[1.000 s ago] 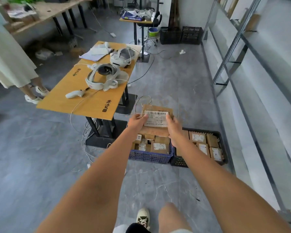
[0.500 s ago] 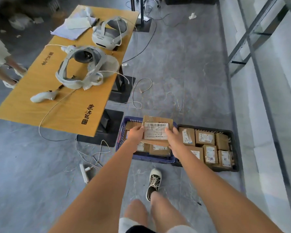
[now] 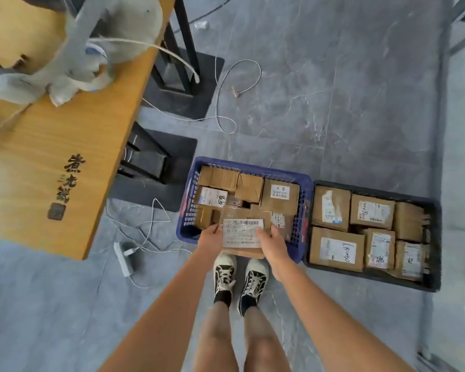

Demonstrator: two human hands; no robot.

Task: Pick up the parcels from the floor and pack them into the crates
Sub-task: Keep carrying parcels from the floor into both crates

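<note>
Over the blue crate [image 3: 305,183], left hand [image 3: 210,238] and right hand [image 3: 272,244] outstretched, gripping parcel [image 3: 243,233] edges

"186" on black-crate parcel [image 3: 379,249]

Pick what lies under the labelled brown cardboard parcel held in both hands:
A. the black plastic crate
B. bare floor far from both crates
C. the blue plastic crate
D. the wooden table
C: the labelled brown cardboard parcel, gripped by the left hand and right hand, hangs over the near edge of the blue plastic crate.
</note>
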